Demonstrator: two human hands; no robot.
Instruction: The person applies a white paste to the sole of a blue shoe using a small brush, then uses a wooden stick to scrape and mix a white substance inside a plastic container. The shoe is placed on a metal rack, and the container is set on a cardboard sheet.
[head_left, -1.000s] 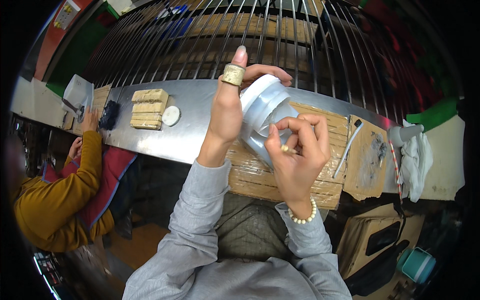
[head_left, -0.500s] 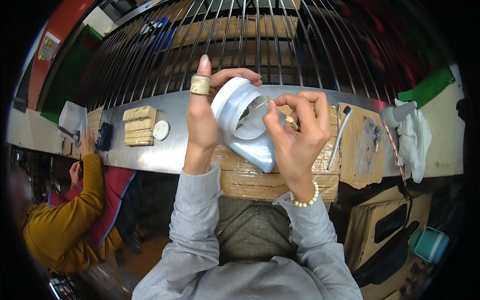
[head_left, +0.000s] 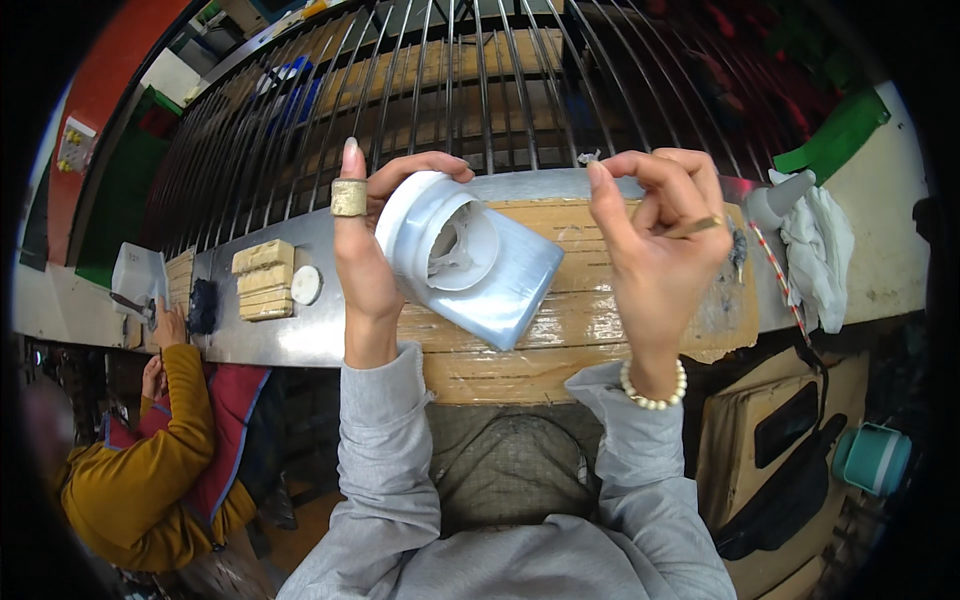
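Note:
My left hand [head_left: 366,262] grips a translucent bluish-white plastic container [head_left: 505,285] tilted over the work surface. It has a thick white collar and a ragged-edged round opening turned up toward me. A pale band wraps my left thumb, which points up beside the collar. To the right of the container, my right hand [head_left: 658,255] is raised and pinches a tiny whitish scrap [head_left: 588,157] between thumb and forefinger. A thin brownish stick-like tool [head_left: 692,228] lies tucked in its curled fingers; the tool's far end is hidden.
Cardboard [head_left: 480,360] covers the metal bench beneath my hands. To the left are stacked yellowish blocks [head_left: 264,281] and a white disc [head_left: 307,285]. Metal bars [head_left: 500,100] stand behind. At right lie a white cloth [head_left: 815,265] and a striped rod [head_left: 783,275]. A co-worker's sleeve [head_left: 185,410] is at left.
My right hand has pulled away from the container's opening, moving right and up with the whitish scrap. My left hand and the container have shifted left, turning the container's body toward the right.

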